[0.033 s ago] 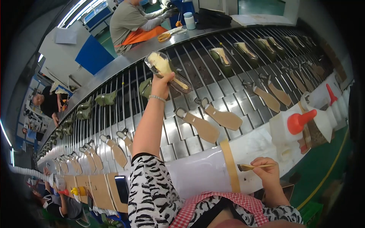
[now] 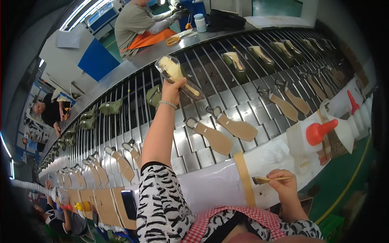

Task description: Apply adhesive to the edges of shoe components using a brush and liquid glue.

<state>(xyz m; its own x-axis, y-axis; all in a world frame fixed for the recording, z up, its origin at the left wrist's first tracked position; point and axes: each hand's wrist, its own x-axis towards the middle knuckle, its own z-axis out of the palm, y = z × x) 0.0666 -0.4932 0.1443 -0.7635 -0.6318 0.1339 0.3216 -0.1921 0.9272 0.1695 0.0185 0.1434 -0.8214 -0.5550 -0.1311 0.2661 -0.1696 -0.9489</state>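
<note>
The left fingers hold 1 shoe form, the right fingers 1 brush.

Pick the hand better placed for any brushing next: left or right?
Right, I'd say: the right hand holds the brush near the body, while the left hand is stretched out over the conveyor, occupied with a shoe.
</note>
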